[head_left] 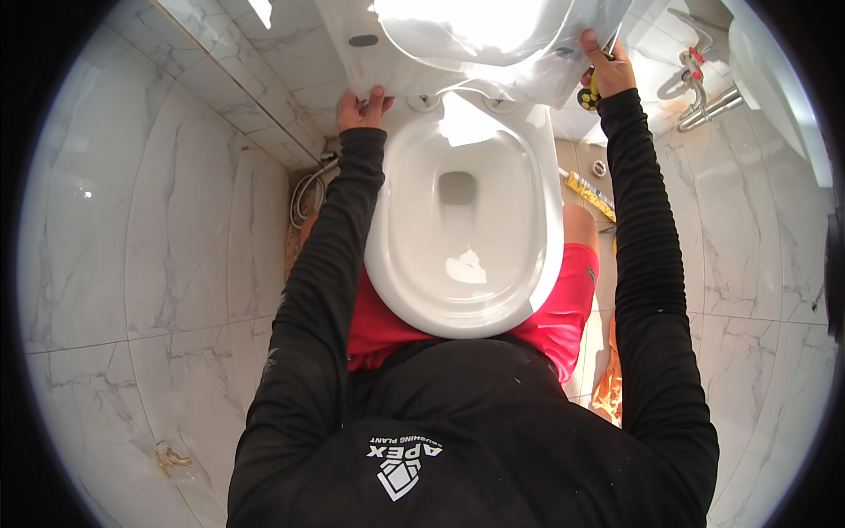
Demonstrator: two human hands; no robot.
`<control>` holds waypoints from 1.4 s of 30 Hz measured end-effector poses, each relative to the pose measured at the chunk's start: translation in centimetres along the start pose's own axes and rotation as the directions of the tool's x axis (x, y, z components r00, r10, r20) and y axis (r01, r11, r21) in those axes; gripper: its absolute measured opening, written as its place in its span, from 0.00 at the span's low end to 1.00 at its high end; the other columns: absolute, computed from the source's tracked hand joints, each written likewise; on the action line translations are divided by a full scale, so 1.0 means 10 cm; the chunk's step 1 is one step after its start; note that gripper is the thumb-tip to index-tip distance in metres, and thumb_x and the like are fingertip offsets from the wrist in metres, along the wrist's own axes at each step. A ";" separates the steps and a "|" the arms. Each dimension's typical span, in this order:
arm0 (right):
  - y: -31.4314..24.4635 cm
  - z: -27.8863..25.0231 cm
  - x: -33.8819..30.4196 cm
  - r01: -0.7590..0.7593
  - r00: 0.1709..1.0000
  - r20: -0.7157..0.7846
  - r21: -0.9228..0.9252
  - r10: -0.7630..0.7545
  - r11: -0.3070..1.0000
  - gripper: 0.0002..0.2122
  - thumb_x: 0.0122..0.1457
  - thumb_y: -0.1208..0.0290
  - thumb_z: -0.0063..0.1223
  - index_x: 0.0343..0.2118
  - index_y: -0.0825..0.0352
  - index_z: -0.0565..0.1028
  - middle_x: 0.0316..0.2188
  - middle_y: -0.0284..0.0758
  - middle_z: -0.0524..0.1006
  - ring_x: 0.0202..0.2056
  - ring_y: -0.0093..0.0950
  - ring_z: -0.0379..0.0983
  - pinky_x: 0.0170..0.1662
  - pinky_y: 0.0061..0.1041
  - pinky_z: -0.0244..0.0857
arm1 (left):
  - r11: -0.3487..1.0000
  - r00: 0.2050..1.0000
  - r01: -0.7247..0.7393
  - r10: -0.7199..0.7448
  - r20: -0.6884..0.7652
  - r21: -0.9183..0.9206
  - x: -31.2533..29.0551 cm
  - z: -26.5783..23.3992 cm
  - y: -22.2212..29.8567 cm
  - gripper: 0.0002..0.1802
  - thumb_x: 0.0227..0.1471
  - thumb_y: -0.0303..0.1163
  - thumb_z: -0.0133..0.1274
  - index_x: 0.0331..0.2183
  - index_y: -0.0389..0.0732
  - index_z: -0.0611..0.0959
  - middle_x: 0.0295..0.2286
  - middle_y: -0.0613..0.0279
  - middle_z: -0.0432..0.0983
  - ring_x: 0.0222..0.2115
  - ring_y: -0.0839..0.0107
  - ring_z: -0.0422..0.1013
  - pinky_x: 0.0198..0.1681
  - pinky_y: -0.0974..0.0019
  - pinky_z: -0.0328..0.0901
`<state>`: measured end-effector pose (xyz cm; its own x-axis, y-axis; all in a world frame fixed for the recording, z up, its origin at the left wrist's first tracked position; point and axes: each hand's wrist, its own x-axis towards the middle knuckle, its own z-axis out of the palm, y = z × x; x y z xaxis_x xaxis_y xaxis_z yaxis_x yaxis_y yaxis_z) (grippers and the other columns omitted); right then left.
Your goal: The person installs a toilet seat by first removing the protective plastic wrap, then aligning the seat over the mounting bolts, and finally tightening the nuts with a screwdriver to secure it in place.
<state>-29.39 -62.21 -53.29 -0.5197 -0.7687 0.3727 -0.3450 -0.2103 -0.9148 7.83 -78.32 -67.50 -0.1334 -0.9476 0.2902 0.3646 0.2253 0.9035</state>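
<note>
A white toilet bowl (422, 255) stands between my knees, with sunlit patches inside it. Beyond its far rim a glossy white toilet seat (519, 84) is tilted up, a grey oval pad (363, 40) on its underside. My left hand (363, 109) has its fingers closed at the seat's lower left corner, beside a mounting hole (423, 104). At the seat's right edge my right hand (609, 70) is closed around a tool with a yellow-and-black handle (588, 95). The tool's working end is mostly hidden, so its kind does not show.
A red-handled valve (696, 57) and chrome pipe (711, 110) sit on the right wall, near a white basin (783, 88). On the floor lie a yellow tube (588, 194), a small roll (599, 167) and orange plastic (609, 387). A coiled hose (308, 194) is at left.
</note>
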 end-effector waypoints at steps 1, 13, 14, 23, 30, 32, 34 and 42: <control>0.00 -0.01 -0.01 0.005 1.000 -0.002 0.007 -0.005 1.000 0.31 0.55 0.38 0.64 0.44 0.67 0.75 0.26 0.29 0.75 0.18 0.19 0.70 0.22 0.19 0.67 | 1.000 1.000 -0.021 0.021 0.010 -0.001 0.00 0.00 0.00 0.29 0.57 0.39 0.65 0.50 0.28 0.74 0.41 0.49 0.79 0.37 0.64 0.79 0.43 0.64 0.78; 0.04 -0.01 -0.04 0.010 1.000 0.006 0.001 -0.010 1.000 0.32 0.55 0.37 0.63 0.45 0.67 0.75 0.27 0.29 0.76 0.18 0.19 0.70 0.22 0.19 0.67 | 0.999 0.999 -0.031 0.031 -0.010 0.024 0.00 0.03 -0.02 0.30 0.56 0.40 0.67 0.49 0.28 0.75 0.39 0.50 0.80 0.36 0.66 0.80 0.42 0.65 0.78; 0.04 -0.01 -0.05 0.012 1.000 0.000 0.012 -0.012 1.000 0.32 0.55 0.37 0.63 0.45 0.67 0.75 0.27 0.29 0.76 0.18 0.19 0.70 0.22 0.19 0.67 | 0.999 1.000 -0.020 0.020 -0.011 0.025 0.00 0.03 -0.01 0.31 0.55 0.40 0.68 0.50 0.28 0.75 0.40 0.50 0.80 0.37 0.66 0.79 0.43 0.65 0.78; 0.02 -0.05 -0.09 -0.011 0.999 -0.038 -0.003 0.011 1.000 0.32 0.54 0.37 0.64 0.43 0.67 0.75 0.27 0.30 0.76 0.18 0.20 0.70 0.23 0.20 0.67 | 0.322 0.995 -0.077 0.081 0.053 0.944 -0.17 0.17 0.25 0.52 0.29 0.69 0.72 0.50 0.43 0.82 0.55 0.47 0.69 0.60 0.49 0.62 0.63 0.45 0.58; -0.01 -0.01 -0.13 -0.004 0.999 -0.051 0.004 0.005 1.000 0.33 0.54 0.37 0.64 0.43 0.67 0.74 0.29 0.30 0.75 0.18 0.19 0.70 0.23 0.20 0.67 | 0.072 0.993 -0.016 -0.111 0.024 0.997 -0.26 0.45 0.25 0.43 0.31 0.75 0.66 0.48 0.64 0.84 0.64 0.55 0.61 0.66 0.47 0.52 0.69 0.43 0.46; -0.03 0.01 -0.14 -0.010 0.998 -0.056 0.013 0.011 1.000 0.33 0.54 0.37 0.64 0.43 0.67 0.73 0.29 0.30 0.75 0.19 0.19 0.70 0.23 0.19 0.66 | 0.106 0.995 -0.038 -0.086 0.047 0.994 -0.23 0.44 0.19 0.41 0.33 0.74 0.66 0.48 0.65 0.85 0.64 0.54 0.61 0.66 0.47 0.52 0.69 0.43 0.47; -0.04 0.04 -0.15 -0.007 0.998 -0.057 0.024 0.009 1.000 0.32 0.54 0.37 0.64 0.43 0.67 0.73 0.30 0.30 0.75 0.19 0.19 0.70 0.23 0.19 0.66 | 0.159 0.994 -0.049 -0.085 0.063 0.986 -0.20 0.38 0.13 0.39 0.35 0.72 0.66 0.47 0.64 0.85 0.65 0.53 0.60 0.67 0.45 0.51 0.68 0.38 0.47; -0.09 0.05 -0.17 0.011 0.998 -0.062 0.057 -0.007 0.998 0.31 0.55 0.39 0.65 0.44 0.66 0.74 0.30 0.29 0.76 0.19 0.19 0.69 0.22 0.19 0.66 | 0.168 0.993 -0.027 -0.113 0.046 0.985 -0.22 0.38 0.10 0.46 0.35 0.75 0.63 0.53 0.62 0.82 0.66 0.53 0.59 0.67 0.49 0.51 0.68 0.43 0.49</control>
<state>-27.82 -61.00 -53.19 -0.5649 -0.7281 0.3884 -0.3051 -0.2530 -0.9181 4.94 -75.17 -66.05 -0.2163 -0.9556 0.2003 -0.8432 0.2862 0.4550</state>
